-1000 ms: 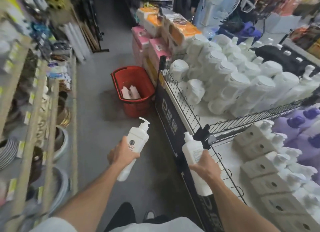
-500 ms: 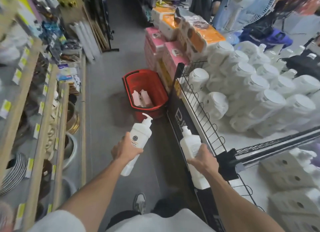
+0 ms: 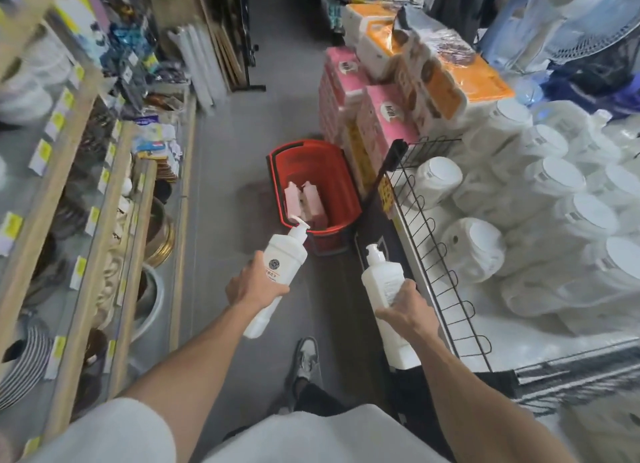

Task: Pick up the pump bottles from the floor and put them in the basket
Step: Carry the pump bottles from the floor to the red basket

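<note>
Hands, both raised above the grey aisle floor (image 3: 221, 185), each carry one pump bottle. Left hand (image 3: 254, 286): fingers and thumb curl round the lower half of the left pump bottle (image 3: 284, 258), white with a round dark emblem. Its long axis is tilted, with the base at 7 o'clock and the pump head at 1 o'clock; in this view the nozzle overlaps the near rim of the basket.

Right hand (image 3: 403, 310): fingers wrap the middle of the right pump bottle (image 3: 379, 279), also white. Its long axis is close to upright in the view, with the base at 5 o'clock and the pump head at 11 o'clock. This bottle is just beside the black wire rail (image 3: 433, 248) of the display shelf at 3 o'clock.

Red basket (image 3: 343, 172): it stands on the floor at 12 o'clock from the hands, against stacked pink packs (image 3: 384, 116). Two pale bottles (image 3: 306, 203) lie inside, side by side, necks toward 11 o'clock.

White tubs (image 3: 554, 185) fill the shelf at 2 o'clock. Wooden-edged shelves (image 3: 104, 185) of housewares line the aisle at 9 o'clock. One shoe (image 3: 306, 357) shows at 6 o'clock.
</note>
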### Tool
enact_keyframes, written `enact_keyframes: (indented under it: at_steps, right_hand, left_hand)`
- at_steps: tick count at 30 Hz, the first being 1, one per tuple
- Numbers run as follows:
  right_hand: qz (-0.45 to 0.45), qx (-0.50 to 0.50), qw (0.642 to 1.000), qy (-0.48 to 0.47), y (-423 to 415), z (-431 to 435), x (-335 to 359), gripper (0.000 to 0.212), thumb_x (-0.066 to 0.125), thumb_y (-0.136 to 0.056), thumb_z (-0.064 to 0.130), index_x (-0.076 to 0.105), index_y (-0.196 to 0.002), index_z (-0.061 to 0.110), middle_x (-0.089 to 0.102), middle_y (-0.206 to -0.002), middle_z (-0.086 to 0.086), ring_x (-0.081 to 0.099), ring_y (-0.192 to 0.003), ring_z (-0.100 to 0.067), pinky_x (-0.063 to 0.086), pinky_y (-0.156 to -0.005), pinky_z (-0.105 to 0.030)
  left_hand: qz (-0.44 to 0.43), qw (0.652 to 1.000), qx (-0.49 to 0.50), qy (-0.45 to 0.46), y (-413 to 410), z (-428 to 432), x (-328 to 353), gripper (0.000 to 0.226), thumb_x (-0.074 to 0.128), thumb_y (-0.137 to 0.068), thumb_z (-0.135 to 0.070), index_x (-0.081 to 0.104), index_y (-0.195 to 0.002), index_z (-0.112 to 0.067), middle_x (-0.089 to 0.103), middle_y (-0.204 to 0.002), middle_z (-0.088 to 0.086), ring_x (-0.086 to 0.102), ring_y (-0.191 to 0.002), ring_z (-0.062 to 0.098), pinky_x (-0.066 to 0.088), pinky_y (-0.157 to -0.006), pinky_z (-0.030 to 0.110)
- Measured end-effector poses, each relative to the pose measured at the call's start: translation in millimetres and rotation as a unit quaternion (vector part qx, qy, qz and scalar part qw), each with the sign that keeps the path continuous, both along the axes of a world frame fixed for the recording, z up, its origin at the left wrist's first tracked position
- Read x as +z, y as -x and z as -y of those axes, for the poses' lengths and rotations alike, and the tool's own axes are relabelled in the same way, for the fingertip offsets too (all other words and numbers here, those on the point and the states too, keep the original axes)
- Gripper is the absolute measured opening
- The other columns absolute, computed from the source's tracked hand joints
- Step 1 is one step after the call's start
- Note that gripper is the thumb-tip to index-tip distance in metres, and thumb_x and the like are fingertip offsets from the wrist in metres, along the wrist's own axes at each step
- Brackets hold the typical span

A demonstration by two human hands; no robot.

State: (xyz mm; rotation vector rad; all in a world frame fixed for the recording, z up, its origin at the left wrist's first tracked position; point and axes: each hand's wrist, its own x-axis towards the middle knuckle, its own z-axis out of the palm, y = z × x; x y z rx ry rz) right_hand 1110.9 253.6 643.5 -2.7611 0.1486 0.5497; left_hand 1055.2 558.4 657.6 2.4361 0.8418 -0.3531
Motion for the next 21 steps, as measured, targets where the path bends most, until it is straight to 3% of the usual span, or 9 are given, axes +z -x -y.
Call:
enact_keyframes:
  at_steps: [5, 9, 21]
  right_hand:
    - [-0.002, 0.004, 1.0, -0.006, -65.7, -12.5, -3.1, 0.067, 0.08, -0.063, 0.046, 0.034, -0.107, 0.025, 0.06, -0.094, 0.002, 0.064, -0.076, -0.021, 0.057, -0.068, -0.037]
    - [-0.009, 0.015, 1.0, -0.019, -117.9, -21.7, -2.2, 0.064, 0.079, -0.061, 0.044, 0.034, -0.104, 0.026, 0.062, -0.09, 0.002, 0.066, -0.072, -0.022, 0.056, -0.064, -0.037]
    - [-0.009, 0.043, 0.999, -0.015, -237.5, -68.3, -2.7, 0.068, 0.082, -0.069, 0.043, 0.035, -0.114, 0.023, 0.062, -0.1, -0.001, 0.064, -0.082, -0.024, 0.041, -0.057, -0.028]
  left_hand:
    - [-0.005, 1.0, 0.025, -0.002, -55.0, -16.4, -0.2, 0.065, 0.081, -0.062, -0.044, 0.036, -0.106, -0.025, 0.061, -0.109, 0.003, 0.061, -0.094, 0.033, 0.041, -0.071, 0.036]
    - [-0.004, 0.999, 0.039, -0.003, -95.6, -26.1, -0.2, 0.066, 0.081, -0.062, -0.045, 0.037, -0.106, -0.024, 0.062, -0.108, 0.004, 0.061, -0.094, 0.033, 0.042, -0.07, 0.036]
    - [-0.006, 0.998, 0.06, 0.005, -207.4, -62.3, -11.1, 0.071, 0.083, -0.06, -0.046, 0.039, -0.109, -0.023, 0.064, -0.114, 0.004, 0.062, -0.098, 0.035, 0.045, -0.074, 0.038]
